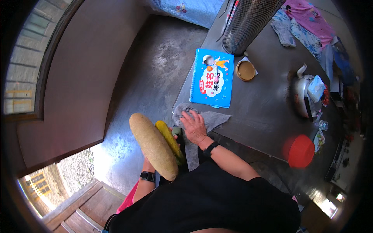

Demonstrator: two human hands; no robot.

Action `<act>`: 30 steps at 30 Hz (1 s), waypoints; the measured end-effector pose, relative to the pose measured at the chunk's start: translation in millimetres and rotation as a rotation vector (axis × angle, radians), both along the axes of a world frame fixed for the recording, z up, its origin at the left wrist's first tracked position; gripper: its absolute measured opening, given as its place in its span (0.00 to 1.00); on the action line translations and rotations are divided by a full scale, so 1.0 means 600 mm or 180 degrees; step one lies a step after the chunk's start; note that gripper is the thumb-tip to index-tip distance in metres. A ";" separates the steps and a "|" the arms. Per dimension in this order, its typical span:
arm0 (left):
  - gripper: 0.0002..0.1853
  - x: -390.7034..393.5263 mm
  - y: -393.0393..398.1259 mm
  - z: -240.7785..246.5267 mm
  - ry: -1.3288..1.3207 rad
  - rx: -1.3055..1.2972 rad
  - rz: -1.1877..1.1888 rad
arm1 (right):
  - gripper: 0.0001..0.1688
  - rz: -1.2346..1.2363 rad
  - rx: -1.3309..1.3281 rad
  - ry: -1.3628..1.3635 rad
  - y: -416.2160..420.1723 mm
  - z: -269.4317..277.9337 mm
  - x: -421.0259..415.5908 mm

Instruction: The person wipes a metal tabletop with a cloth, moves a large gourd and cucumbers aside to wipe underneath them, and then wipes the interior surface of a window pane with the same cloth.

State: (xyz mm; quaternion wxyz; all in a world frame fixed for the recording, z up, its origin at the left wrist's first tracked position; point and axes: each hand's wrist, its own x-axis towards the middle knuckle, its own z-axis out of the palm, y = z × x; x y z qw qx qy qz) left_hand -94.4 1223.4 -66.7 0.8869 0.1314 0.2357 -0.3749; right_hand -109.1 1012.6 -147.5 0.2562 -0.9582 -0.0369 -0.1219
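Observation:
Cradled against my left hand (176, 137) are a large tan, rough-skinned melon or gourd (153, 145) and a slimmer yellow-green cucumber-like fruit (169, 141). Most of that hand is hidden beneath them, with only fingertips showing beside the slim one. My right hand (194, 126) lies with fingers spread on a grey cloth (214, 118) at the near left corner of the dark table (253, 116). Just beyond the cloth is a blue spiral-bound book (212, 78) with a cartoon child and writing on its cover.
A mesh-covered stovepipe (249, 26) rises from the table. Near it sits a round brown lid or shallow dish (245, 70). A metal kettle (304, 96) and a red bowl (301, 151) are at the right. Patterned cloths (309, 23) lie at the far side.

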 end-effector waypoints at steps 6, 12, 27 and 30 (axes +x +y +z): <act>0.34 0.081 0.056 0.036 -0.0689 0.0698 -0.0581 | 0.23 0.0174 0.0607 -0.0006 0.080 0.003 0.051; 0.32 0.132 0.039 0.100 -0.1070 0.1038 -0.0745 | 0.24 -0.0651 0.0795 -0.0110 0.028 0.085 -0.043; 0.40 0.042 -0.246 0.105 -0.0323 0.0400 -0.1781 | 0.28 -0.2369 -0.0827 0.0624 -0.322 0.065 -0.286; 0.40 -0.015 -0.310 0.116 -0.0056 0.0216 -0.1852 | 0.27 -0.2662 -0.0542 0.0755 -0.400 0.075 -0.352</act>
